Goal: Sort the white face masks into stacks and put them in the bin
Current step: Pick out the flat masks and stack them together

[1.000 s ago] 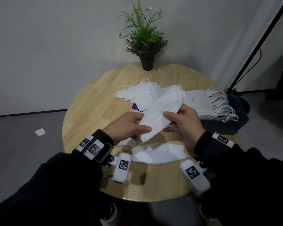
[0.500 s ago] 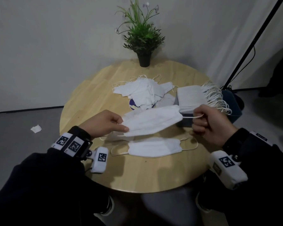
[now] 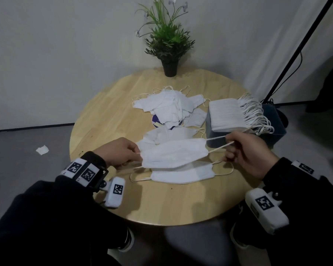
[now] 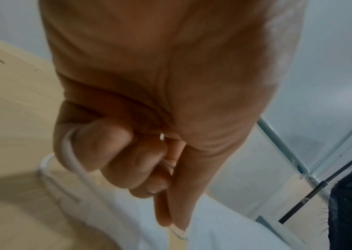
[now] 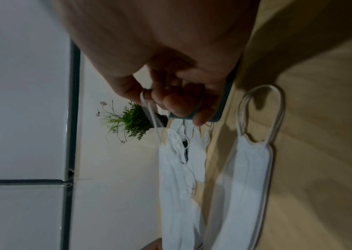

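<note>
A white face mask (image 3: 173, 153) hangs stretched flat between my hands, just above the round wooden table (image 3: 108, 116). My left hand (image 3: 121, 152) pinches its left ear loop (image 4: 70, 157). My right hand (image 3: 244, 150) pinches the right ear loop (image 5: 149, 110). Under it a second white mask (image 3: 183, 174) (image 5: 247, 177) lies flat on the table. A loose heap of white masks (image 3: 167, 106) sits further back at the table's middle. A tall neat stack of masks (image 3: 227, 114) fills the dark blue bin (image 3: 277, 123) at the right edge.
A potted green plant (image 3: 168, 45) stands at the table's far edge against the wall. A black stand pole (image 3: 300, 47) rises at the right. A scrap of white paper (image 3: 42, 150) lies on the grey floor to the left.
My hands have drawn apart, from gripping the mask's body to pinching its ear loops. The mask went from crumpled and tilted to stretched flat, and has sunk closer to the mask on the table.
</note>
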The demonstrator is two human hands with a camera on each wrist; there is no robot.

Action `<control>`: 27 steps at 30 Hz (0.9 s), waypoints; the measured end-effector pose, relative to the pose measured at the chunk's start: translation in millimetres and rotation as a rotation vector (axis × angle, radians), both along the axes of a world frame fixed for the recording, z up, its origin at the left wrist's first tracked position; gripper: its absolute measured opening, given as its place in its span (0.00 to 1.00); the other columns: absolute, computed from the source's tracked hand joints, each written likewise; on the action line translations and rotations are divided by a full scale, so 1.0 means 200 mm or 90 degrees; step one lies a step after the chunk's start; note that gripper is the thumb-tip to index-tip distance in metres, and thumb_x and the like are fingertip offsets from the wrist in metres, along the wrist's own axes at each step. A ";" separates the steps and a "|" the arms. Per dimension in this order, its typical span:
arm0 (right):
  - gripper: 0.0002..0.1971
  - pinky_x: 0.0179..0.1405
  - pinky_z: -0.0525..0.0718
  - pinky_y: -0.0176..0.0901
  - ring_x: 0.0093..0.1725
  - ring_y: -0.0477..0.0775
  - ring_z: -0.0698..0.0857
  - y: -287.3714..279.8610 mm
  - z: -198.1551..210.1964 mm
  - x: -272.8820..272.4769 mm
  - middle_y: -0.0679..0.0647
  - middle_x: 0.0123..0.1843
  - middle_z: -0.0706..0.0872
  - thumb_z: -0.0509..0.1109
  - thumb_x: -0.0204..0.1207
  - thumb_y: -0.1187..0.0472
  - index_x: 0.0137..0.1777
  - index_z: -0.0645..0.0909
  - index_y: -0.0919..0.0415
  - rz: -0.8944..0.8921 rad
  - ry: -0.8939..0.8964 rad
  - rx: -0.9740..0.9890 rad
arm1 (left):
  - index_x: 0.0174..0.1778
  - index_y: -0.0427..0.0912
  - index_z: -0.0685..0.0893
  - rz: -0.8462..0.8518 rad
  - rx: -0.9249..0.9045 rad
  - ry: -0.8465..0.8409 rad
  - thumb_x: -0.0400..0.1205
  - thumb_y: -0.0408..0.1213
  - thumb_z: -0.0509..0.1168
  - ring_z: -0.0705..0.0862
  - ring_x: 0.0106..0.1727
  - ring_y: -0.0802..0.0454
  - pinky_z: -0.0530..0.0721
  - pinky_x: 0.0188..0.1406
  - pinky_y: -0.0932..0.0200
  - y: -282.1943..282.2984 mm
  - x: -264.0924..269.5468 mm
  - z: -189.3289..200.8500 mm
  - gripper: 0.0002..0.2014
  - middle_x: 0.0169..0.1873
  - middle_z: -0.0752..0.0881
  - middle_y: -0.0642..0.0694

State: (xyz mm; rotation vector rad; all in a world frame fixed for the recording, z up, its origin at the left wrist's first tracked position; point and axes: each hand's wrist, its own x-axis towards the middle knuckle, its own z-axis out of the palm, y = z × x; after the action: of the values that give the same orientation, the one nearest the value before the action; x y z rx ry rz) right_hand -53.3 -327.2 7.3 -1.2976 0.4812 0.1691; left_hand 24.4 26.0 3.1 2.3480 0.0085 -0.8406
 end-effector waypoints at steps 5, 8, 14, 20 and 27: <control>0.10 0.41 0.89 0.52 0.33 0.56 0.87 0.01 0.00 -0.03 0.62 0.35 0.87 0.66 0.83 0.70 0.39 0.84 0.69 0.010 0.001 -0.007 | 0.45 0.36 0.90 -0.016 0.005 0.027 0.78 0.35 0.80 0.75 0.26 0.49 0.80 0.26 0.56 -0.03 -0.04 -0.04 0.07 0.23 0.80 0.45; 0.11 0.27 0.87 0.45 0.27 0.57 0.83 0.01 0.01 -0.03 0.60 0.30 0.83 0.66 0.84 0.70 0.38 0.78 0.63 0.022 -0.021 0.040 | 0.46 0.36 0.88 -0.009 -0.002 0.031 0.79 0.34 0.79 0.75 0.24 0.49 0.80 0.26 0.55 -0.04 -0.04 -0.06 0.07 0.23 0.79 0.45; 0.11 0.26 0.76 0.45 0.23 0.54 0.71 -0.02 -0.10 -0.04 0.57 0.24 0.74 0.71 0.78 0.77 0.43 0.78 0.62 0.092 0.011 -0.206 | 0.47 0.35 0.88 -0.008 0.012 0.023 0.80 0.34 0.78 0.80 0.25 0.44 0.86 0.32 0.51 -0.05 -0.04 -0.10 0.07 0.25 0.83 0.42; 0.08 0.25 0.71 0.44 0.24 0.55 0.72 -0.04 -0.17 -0.04 0.63 0.28 0.77 0.70 0.78 0.77 0.53 0.80 0.67 0.110 0.061 -0.319 | 0.47 0.36 0.88 -0.022 0.031 0.037 0.80 0.32 0.76 0.84 0.28 0.43 0.89 0.37 0.47 -0.07 -0.04 -0.11 0.04 0.30 0.85 0.39; 0.05 0.25 0.73 0.46 0.27 0.58 0.76 -0.04 -0.16 -0.05 0.60 0.29 0.81 0.71 0.77 0.70 0.50 0.83 0.62 0.117 0.085 -0.354 | 0.50 0.32 0.88 -0.011 0.018 0.019 0.81 0.32 0.76 0.82 0.23 0.48 0.84 0.26 0.56 -0.10 -0.07 -0.08 0.07 0.29 0.89 0.41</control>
State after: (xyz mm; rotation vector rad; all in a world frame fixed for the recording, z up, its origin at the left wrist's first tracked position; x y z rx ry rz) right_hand -63.9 -336.2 -24.8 -1.8859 0.5429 0.2898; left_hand 11.1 6.2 -12.3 2.3639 0.0136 -0.8896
